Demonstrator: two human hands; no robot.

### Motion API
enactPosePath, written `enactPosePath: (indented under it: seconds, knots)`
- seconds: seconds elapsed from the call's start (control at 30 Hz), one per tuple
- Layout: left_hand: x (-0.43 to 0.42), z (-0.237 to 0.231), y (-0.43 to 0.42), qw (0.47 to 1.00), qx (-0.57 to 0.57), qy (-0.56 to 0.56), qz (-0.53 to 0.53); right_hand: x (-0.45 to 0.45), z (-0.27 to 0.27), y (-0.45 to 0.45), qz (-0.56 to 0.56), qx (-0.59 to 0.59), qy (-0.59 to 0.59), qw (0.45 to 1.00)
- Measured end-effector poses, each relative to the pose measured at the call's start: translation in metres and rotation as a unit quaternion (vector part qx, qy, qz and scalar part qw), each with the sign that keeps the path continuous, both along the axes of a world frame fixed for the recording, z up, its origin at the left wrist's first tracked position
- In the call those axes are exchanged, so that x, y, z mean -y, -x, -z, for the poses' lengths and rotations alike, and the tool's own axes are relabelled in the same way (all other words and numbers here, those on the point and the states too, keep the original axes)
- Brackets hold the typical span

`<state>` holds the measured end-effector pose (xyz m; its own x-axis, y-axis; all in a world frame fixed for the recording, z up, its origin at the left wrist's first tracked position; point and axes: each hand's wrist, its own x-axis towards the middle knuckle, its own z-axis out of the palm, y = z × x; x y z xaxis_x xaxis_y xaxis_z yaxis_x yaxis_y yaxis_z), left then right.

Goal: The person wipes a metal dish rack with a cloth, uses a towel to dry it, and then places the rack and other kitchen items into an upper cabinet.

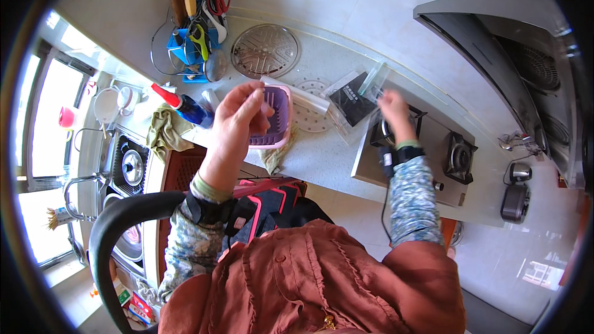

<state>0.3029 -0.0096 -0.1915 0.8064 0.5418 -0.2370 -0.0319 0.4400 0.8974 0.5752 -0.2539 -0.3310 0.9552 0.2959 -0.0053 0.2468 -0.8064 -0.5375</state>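
Note:
My left hand [243, 113] is raised over a purple plastic basket [280, 116] with a pink rim. Its fingers are curled, and whether something small sits between them I cannot tell. My right hand [394, 110] hovers by the gas hob, its fingertips close together at a strip of clear plastic [373, 79]; a grip on it is not plain. Below that strip lies a black printed booklet [353, 99] among clear plastic packaging [341, 125]. A roll of clear plastic film [299, 96] lies beside the basket's back right edge. A cloth [274, 160] hangs at the counter's front edge.
On the counter are a utensil rack [192, 51] with knives and scissors, a round perforated metal plate [266, 51] and a spray bottle [195, 111]. A gas hob [417, 167] is at right under a range hood [482, 55]. The sink [123, 195] is at left.

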Motion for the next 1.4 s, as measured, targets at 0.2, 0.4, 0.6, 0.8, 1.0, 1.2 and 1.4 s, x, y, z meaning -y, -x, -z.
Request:
enactPosePath:
  seconds: [0.2, 0.4, 0.6, 0.8, 1.0, 1.2, 1.4]
  knots:
    - [-0.006, 0.027, 0.001, 0.998, -0.066, 0.018, -0.015, 0.030, 0.168, 0.057, 0.253, -0.365, -0.254, 0.859]
    - [-0.009, 0.038, -0.005, 0.998, -0.058, 0.025, -0.011, 0.019, 0.171, 0.043, 0.295, -0.466, -0.363, 0.751]
    - [-0.011, 0.037, -0.005, 0.997, -0.071, 0.033, -0.019, -0.003, 0.122, 0.032, 0.341, -0.385, -0.403, 0.757]
    - [-0.006, 0.055, -0.006, 0.994, -0.107, 0.027, 0.014, 0.012, 0.073, 0.028, 0.189, -0.363, -0.641, 0.649]
    - [0.006, 0.072, -0.012, 0.989, -0.131, 0.017, 0.066, 0.044, 0.028, 0.031, 0.104, -0.408, -0.652, 0.631]
    - [0.015, 0.083, -0.009, 0.977, -0.159, -0.017, 0.141, 0.070, -0.012, 0.068, -0.022, -0.441, -0.729, 0.524]
    - [0.029, 0.104, -0.007, 0.966, -0.175, 0.018, 0.192, 0.045, -0.048, 0.110, -0.019, -0.471, -0.751, 0.463]
